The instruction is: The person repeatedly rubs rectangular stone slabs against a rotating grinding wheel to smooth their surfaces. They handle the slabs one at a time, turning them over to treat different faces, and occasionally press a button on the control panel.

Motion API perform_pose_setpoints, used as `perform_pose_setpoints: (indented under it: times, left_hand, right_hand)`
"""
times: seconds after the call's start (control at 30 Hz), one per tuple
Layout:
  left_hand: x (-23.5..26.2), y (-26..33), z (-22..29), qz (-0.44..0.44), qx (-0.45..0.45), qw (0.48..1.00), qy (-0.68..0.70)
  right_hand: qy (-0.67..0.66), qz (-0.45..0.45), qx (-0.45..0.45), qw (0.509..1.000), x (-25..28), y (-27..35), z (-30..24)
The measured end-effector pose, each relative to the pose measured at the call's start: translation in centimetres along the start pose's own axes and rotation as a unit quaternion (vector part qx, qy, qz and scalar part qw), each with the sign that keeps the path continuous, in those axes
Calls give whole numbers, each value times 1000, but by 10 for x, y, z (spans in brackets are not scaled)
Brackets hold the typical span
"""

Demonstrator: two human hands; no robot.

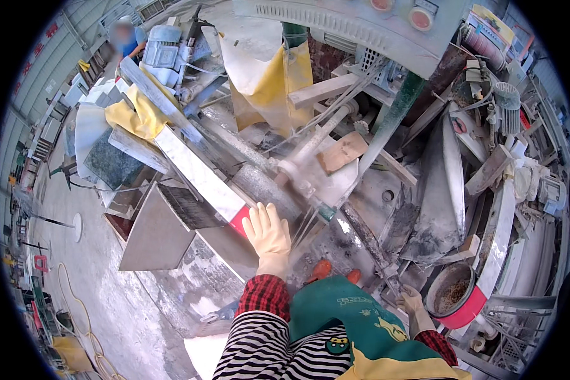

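White strip point(199, 174) lies toward ten o'clock from the left hand point(268, 234), which is spread wide, grasping nothing, by its red end point(239, 220); lopsided pressure could tip it. Right hand point(414, 308), four o'clock, looks half-curled; its hold I cannot tell.

Saw deep green on the apron point(326, 304), with a yellow print and plain yellow at its bottom. Found pale cream on the left hand point(267, 234), beyond the apron's left side, and duller beige on the right hand point(414, 311), right of it. Noted red-and-black check on the cuffs point(263, 296) either side of the apron, black-and-white stripes on the sleeve point(256, 342) to its left. Spotted orange shoes point(321, 269) just beyond the apron; farther left, a white bar point(202, 180) veined grey, red-ended; well beyond, a yellow cloth point(138, 116) and a tan wood block point(343, 152).
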State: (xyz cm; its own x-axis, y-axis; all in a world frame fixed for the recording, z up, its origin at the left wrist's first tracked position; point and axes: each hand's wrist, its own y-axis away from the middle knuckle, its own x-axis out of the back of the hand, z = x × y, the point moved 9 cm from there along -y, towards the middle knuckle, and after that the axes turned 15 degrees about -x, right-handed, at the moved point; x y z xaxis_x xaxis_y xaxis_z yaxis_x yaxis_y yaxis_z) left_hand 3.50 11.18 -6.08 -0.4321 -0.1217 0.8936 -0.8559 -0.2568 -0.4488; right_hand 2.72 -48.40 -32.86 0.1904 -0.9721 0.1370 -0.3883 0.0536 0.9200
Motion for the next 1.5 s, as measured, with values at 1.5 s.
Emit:
perform_pose_setpoints:
  times: [1.5]
  left_hand:
    - [96, 46, 440, -249, -617, 562, 490]
  right_hand:
    - [-555, 117, 397, 721, 80, 205, -92]
